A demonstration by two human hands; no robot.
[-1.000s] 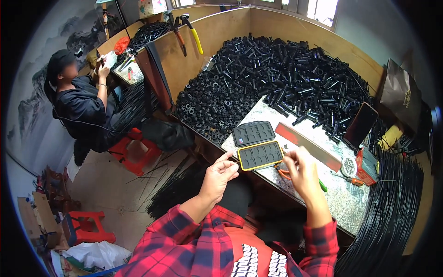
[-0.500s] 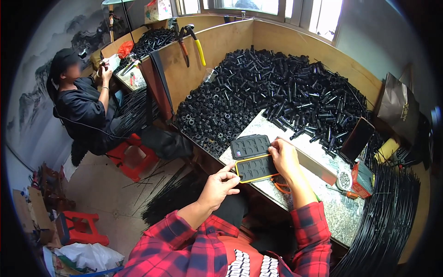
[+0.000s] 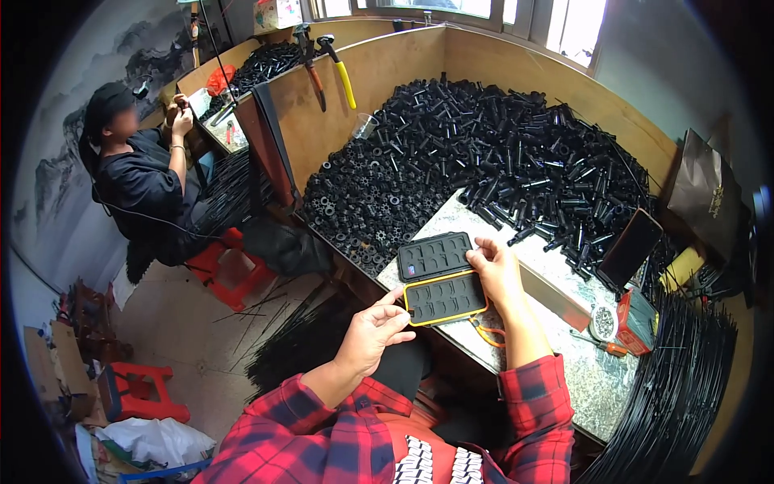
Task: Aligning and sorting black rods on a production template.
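A small black hinged case [image 3: 445, 298] lies open above the near edge of the worktop, its lid [image 3: 436, 256] folded back. Yellow edging runs round the lower half, and both halves have dark inserts with several shaped slots. A small coloured patch marks the lid's left side. My right hand [image 3: 497, 277] grips the case at its right side, near the hinge. At the left end of the lower half, my left hand [image 3: 372, 332] has thumb and finger closed in a pinch. Whatever is between those fingertips is too small to make out.
Black tubular parts and ring parts [image 3: 516, 153] are heaped behind the worktop [image 3: 592, 379]. A phone [image 3: 631, 248], a round tub [image 3: 603, 322], a red box [image 3: 635, 321] and orange-handled pliers [image 3: 488, 332] lie rightward. Black rods [image 3: 685, 379] stand beyond. Another person [image 3: 141, 177] sits at left.
The case has shifted slightly left and tilts a little differently, so its inserts show more fully. My left hand has moved slightly left with it. My right hand keeps its grip.
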